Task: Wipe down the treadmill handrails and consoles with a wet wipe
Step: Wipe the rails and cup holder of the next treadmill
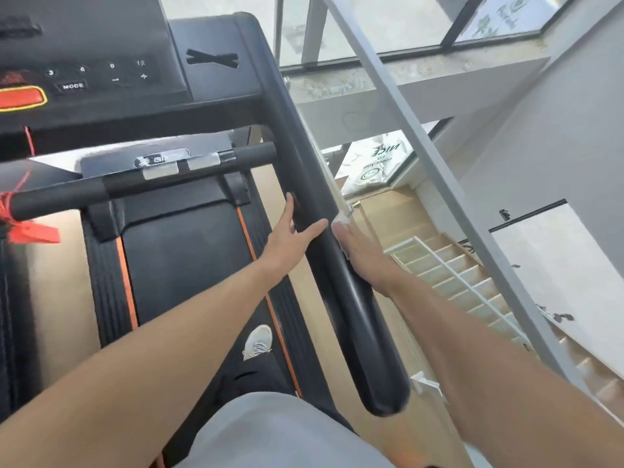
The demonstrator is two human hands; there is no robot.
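The treadmill's black right handrail (pixel 304 146) runs from the console (pixel 101 62) down toward me. My left hand (pixel 290 238) rests on the rail's inner side, fingers straight and thumb stretched over the top. On the outer side, my right hand (pixel 358 255) lies flat along the rail. A white wet wipe (pixel 341 220) shows at its fingertips, pressed against the rail; most of the wipe is hidden under the hand.
A padded front crossbar (pixel 135 184) with silver pulse plates spans below the console, and a red safety clip (pixel 32 231) hangs at its left. My shoe (pixel 258 342) stands on the belt (pixel 189 265). A grey metal railing (pixel 422 146) runs close to the right, above a stairwell (pixel 456 275).
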